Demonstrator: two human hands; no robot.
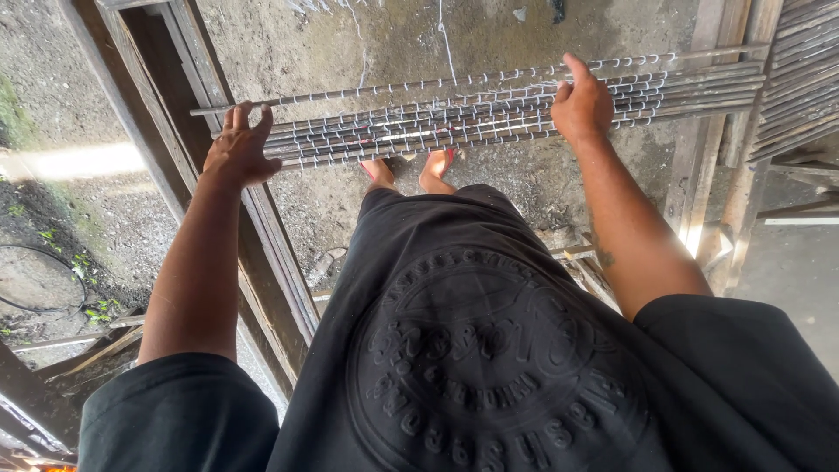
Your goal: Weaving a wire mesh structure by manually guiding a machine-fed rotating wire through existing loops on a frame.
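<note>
A rough, speckled concrete floor (pixel 288 52) fills the view, crossed by weathered timber beams (pixel 262 227). Above it a long lattice of thin metal rods (pixel 437 122), bound at close intervals with wire loops, lies almost level between both hands, its right end resting on stacked slats (pixel 800 79). The left hand (pixel 238 149) is curled loosely over the lattice's left end, fingers hooked on the rods. The right hand (pixel 581 107) grips further along, index finger raised over the top rod. Bare feet (pixel 411 170) show beneath.
</note>
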